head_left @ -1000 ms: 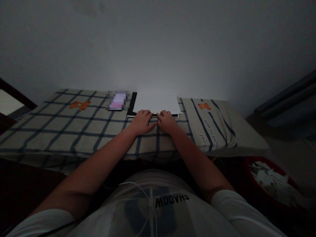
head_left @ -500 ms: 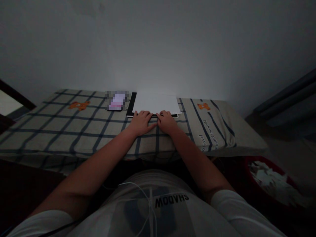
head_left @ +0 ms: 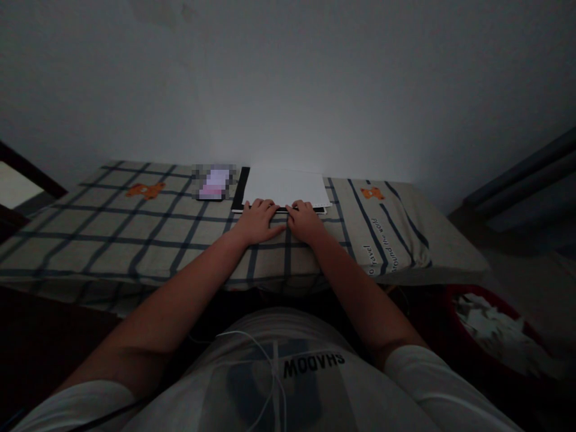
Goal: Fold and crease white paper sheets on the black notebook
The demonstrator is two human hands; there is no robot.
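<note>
A white sheet of paper lies on a flat board with a black border, close to the wall. The sheet's lower right edge has a row of small holes or marks. My left hand rests at the board's near edge, palm down, fingers spread and thumb pointing right. Beside it, my right hand lies on the same edge with its fingers loosely bent and touching the paper's lower border. Neither hand visibly grips anything. A small gap separates my two hands.
A checked tablecloth with orange bear prints covers the table. Left of the board lies a phone, partly pixelated, its screen lit. A red bin holding crumpled white paper stands below right. A white cable hangs over my shirt.
</note>
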